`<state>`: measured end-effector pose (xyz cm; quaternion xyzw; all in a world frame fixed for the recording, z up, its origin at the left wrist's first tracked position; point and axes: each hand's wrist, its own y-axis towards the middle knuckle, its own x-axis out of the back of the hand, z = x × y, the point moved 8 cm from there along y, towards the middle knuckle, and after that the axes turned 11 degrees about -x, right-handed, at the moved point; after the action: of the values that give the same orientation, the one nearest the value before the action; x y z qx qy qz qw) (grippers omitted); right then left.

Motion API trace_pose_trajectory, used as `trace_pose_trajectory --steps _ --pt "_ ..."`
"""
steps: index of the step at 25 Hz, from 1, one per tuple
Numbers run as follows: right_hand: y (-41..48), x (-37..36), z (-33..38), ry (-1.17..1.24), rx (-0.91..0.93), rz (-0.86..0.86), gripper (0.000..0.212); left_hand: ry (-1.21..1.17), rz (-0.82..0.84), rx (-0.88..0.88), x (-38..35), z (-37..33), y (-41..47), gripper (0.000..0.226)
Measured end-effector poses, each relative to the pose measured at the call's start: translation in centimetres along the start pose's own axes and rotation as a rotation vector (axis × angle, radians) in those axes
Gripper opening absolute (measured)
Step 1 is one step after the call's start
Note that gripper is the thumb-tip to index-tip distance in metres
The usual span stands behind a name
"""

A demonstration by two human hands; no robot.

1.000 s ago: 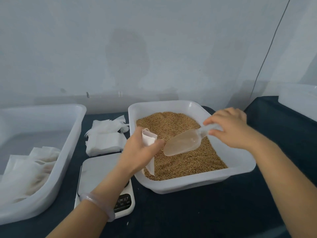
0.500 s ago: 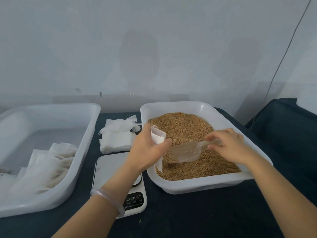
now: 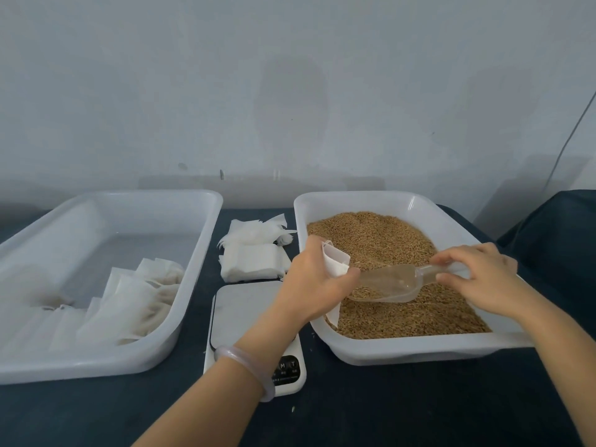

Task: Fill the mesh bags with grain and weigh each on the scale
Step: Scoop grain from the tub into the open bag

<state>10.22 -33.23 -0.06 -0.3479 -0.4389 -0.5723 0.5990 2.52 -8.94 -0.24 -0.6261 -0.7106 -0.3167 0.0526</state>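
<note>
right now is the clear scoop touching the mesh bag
Cannot tell: in the head view the left hand, gripping the mesh bag, covers the mouth of the clear scoop.

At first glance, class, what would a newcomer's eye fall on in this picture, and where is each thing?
The brown grain heaped in the white tray on the right stands out first. Over it, the right hand holds a clear scoop toward a small white bag gripped in the left hand. The scale sits just left of that tray.
</note>
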Motion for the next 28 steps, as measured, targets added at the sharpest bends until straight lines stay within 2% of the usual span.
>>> trace_pose_trajectory --steps 5,10,18,22,28 --pt "0.0 2.3 0.6 0.206 0.031 0.023 0.022 0.081 0.033 -0.025 -0.6 -0.2 0.3 0.041" --pt "-0.2 6.9 1.7 0.307 0.066 -0.048 0.025 0.257 0.057 -0.106 -1.6 -0.9 0.5 0.038" --pt "-1.6 9.3 6.9 0.027 0.282 -0.117 0.036 0.339 0.072 -0.067 -2.3 0.1 1.0 0.039" --pt "-2.3 10.1 9.7 -0.103 0.385 -0.215 0.028 0.401 0.088 -0.052 -2.5 0.1 1.0 0.042" --pt "-2.6 10.9 11.7 -0.237 0.434 -0.275 0.025 0.452 0.062 -0.059 -2.4 -0.2 0.8 0.039"
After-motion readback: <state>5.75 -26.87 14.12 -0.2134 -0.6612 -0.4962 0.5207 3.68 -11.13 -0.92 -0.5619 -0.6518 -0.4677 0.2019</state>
